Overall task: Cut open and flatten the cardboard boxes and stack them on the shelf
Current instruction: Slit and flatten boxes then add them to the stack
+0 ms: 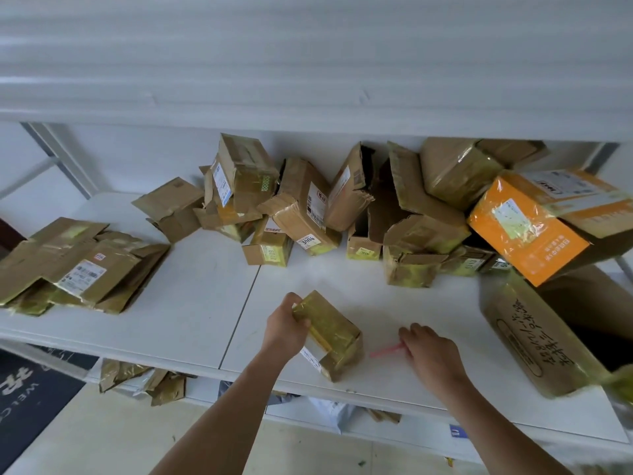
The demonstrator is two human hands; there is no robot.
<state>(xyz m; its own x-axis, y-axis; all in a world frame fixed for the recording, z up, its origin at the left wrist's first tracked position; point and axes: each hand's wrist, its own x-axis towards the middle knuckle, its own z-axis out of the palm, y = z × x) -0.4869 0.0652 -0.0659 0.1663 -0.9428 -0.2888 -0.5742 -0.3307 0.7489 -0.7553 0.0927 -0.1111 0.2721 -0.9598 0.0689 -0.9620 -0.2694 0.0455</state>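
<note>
My left hand (286, 323) grips the upper end of a small taped cardboard box (334, 334) that stands tilted on the white shelf (191, 303). To its right, my right hand (430, 351) lies over the end of a pink cutter (385, 351) on the shelf surface; its fingers are curled around the handle. A stack of flattened boxes (75, 265) lies at the left of the shelf. Several unopened and torn boxes (308, 204) are piled along the back.
An orange box (527, 228) leans at the right on a large open box with handwriting (534, 341). The upper shelf board (308, 80) overhangs the pile. Flattened cardboard scraps (144, 382) sit on the lower shelf. A dark mat (27, 395) lies on the floor at left.
</note>
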